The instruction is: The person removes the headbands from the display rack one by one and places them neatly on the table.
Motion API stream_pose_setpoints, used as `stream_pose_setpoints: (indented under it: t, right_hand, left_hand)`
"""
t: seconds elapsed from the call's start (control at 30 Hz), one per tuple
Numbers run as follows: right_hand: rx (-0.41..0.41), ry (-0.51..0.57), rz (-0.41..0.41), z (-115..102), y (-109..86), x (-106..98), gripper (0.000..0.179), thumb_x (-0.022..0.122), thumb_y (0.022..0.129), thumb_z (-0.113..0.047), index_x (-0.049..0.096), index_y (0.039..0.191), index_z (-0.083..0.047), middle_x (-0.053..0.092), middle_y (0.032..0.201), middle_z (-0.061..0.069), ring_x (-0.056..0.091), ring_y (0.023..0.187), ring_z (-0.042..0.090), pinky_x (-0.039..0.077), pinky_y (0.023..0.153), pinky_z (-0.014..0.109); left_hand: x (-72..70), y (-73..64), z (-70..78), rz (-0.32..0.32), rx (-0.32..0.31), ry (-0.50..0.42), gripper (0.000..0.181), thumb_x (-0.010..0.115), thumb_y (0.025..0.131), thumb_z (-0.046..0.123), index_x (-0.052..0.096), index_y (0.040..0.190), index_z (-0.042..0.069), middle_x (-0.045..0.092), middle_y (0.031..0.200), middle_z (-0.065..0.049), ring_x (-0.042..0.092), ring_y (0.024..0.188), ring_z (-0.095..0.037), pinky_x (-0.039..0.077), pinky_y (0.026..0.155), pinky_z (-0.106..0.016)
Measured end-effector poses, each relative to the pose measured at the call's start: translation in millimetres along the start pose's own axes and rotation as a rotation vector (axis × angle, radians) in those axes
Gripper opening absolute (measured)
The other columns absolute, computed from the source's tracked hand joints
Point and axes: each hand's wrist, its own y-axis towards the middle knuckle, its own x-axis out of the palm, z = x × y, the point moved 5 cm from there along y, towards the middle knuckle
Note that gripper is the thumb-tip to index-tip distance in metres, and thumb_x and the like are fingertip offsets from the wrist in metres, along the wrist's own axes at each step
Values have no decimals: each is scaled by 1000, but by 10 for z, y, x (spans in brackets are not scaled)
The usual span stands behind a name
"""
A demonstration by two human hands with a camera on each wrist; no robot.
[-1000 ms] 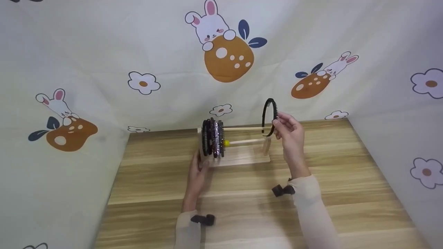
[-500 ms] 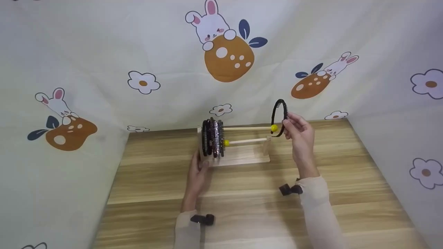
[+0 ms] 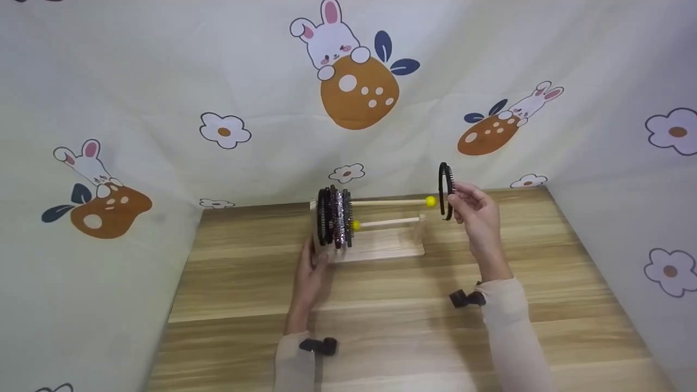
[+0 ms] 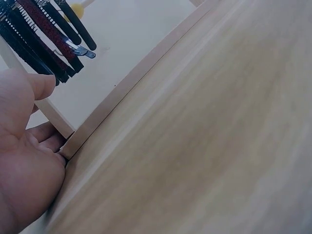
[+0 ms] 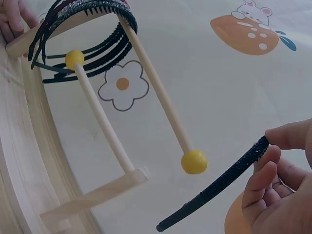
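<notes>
My right hand (image 3: 480, 220) pinches a black toothed headband (image 5: 214, 186) between thumb and fingers, just right of the yellow ball (image 3: 430, 201) that tips the upper rod. In the right wrist view the headband is apart from that ball. The rod belongs to a pale wooden headband stand (image 3: 381, 251). Its left upright is gripped near the base by my left hand (image 3: 310, 276), with the thumb (image 4: 43, 87) on the near side and fingers partly hidden behind. Several dark and glittery headbands (image 3: 340, 218) hang bunched at the stand's left end.
A second, lower rod (image 3: 389, 222) runs from the stand's short right upright (image 3: 419, 231) to a yellow ball (image 3: 356, 225) beside the bunched headbands. The stand rests on a wood-grain table (image 3: 381, 316). A patterned cloth (image 3: 261, 71) rises behind and along both sides.
My right hand has moved right with the black headband, from around the upper rod to past its ball end. The headband has turned more edge-on. My left hand and the stand stay put.
</notes>
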Motion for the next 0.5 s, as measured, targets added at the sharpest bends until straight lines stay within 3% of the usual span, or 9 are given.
stream_pose_setpoints:
  t: [0.27,0.5]
  right_hand:
    - [-10,-124,-67,69,15,-133,27,69,103,10,71,129,12,72,95,-2,60,71,8,51,60,18]
    - [-24,-228,-112,185,76,-255,29,65,102,14,68,131,17,75,99,-2,67,75,10,55,62,18]
  left_hand:
    - [6,6,24,-5,0,-1,71,57,117,24,21,178,13,24,182,-22,33,163,-47,28,133,-66]
    - [4,6,7,-5,23,-11,70,55,118,21,20,177,6,22,181,-27,28,164,-51,23,134,-66]
